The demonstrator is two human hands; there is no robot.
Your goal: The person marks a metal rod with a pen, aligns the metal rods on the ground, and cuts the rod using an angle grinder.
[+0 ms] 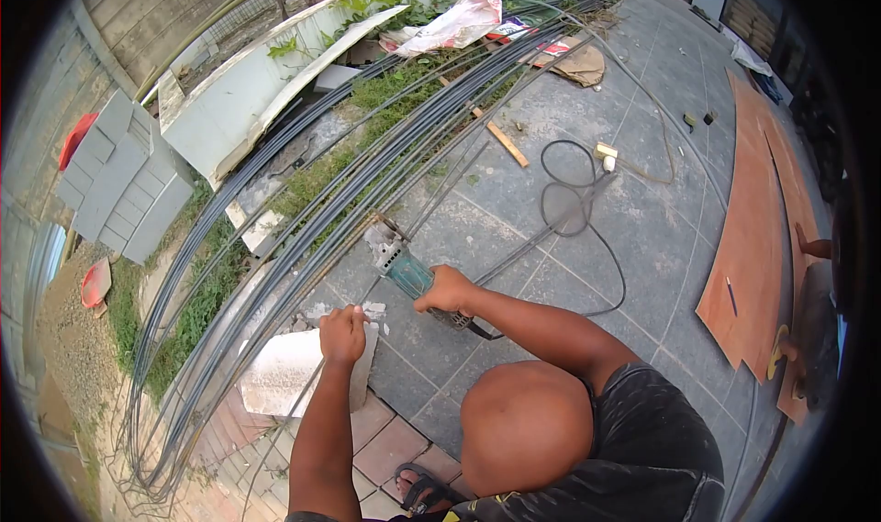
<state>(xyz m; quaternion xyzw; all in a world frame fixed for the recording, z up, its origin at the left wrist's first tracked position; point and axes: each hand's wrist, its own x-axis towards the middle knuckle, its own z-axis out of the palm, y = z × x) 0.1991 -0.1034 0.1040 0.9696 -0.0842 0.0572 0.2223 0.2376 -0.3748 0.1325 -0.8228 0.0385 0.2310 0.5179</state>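
Observation:
My right hand is closed round the teal body of an angle grinder. The grinder's grey head points up and left, its disc end close to a thin steel bar. My left hand is closed, apparently on a thin steel rod that runs down from it toward the bottom of the view. Beneath the left forearm lies a white block. A long bundle of dark steel bars curves past on the left; the contact between disc and bar is too small to make out.
The grinder's black cable loops over grey tiles to the right. A wooden strip lies near the bars. Brown boards lie at right, with another person's hand beside them. Grey panels stand at left.

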